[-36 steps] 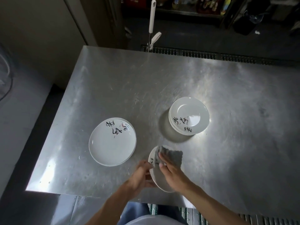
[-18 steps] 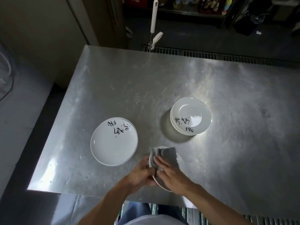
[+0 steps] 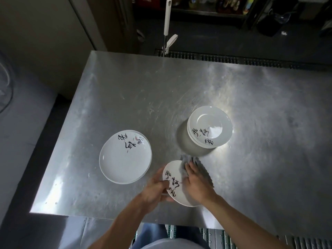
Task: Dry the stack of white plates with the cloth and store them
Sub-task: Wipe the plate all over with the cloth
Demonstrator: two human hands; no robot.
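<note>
Near the six o'clock edge of the stainless steel table (image 3: pixel 179 83), the person holds a white plate (image 3: pixel 175 184) with black brush lettering between both hands. The left hand (image 3: pixel 154 192) grips the plate's nine o'clock rim, thumb on its face and fingers curled beneath. The right hand (image 3: pixel 195 184) lies flat, pressing a grey cloth (image 3: pixel 201 168) against the plate's three o'clock half — the cloth spills past the rim at one o'clock.

At ten o'clock from the held plate, a low stack of plates (image 3: pixel 125 156) sits on the table, well apart from it. At one o'clock, a taller stack of smaller plates (image 3: pixel 209 129) stands, its shadow falling towards nine o'clock.

Beyond the table's twelve o'clock edge a white-handled tool (image 3: pixel 167 17) leans upright above a floor drain grate (image 3: pixel 233 59).
</note>
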